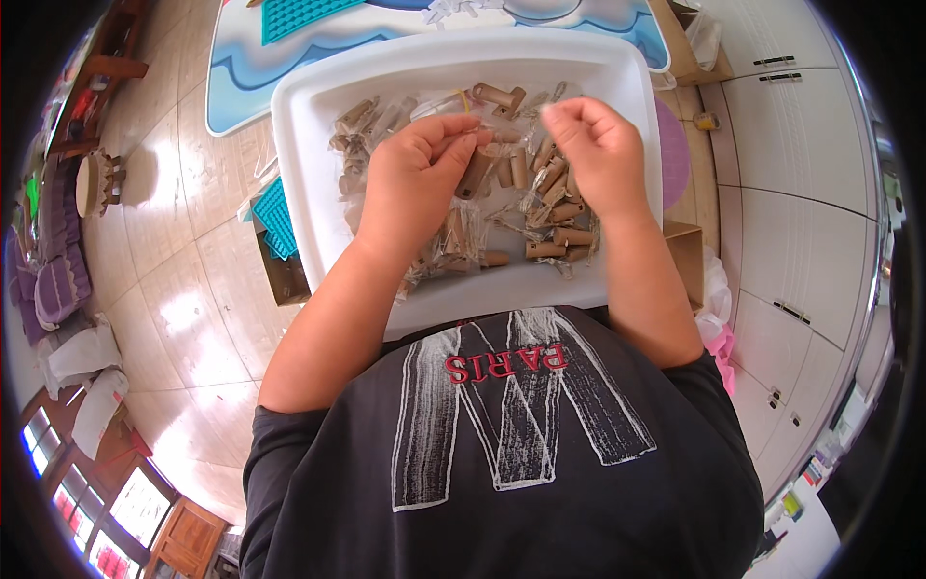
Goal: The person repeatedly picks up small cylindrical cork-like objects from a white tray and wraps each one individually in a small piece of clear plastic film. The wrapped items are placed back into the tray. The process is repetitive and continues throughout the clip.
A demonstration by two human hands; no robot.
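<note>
As the head view shows, the left hand (413, 166) appears closed on a brown tube (475, 176) just under its thumb, while the right hand (600, 156) pinches, on what I cannot tell. Keeping the left grip steady over the white tub (463, 44) should help.

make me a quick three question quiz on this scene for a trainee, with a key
1. True or false: the left hand and right hand are both over the white rectangular plastic tub.
2. What lies in the tub? (a) small brown cylindrical tubes (b) red glass balls (c) green metal spoons
3. Fill in: the turquoise rectangular textured mat lies on a ____-and-white wave-patterned table.

Key: 1. true; 2. a; 3. blue
</note>
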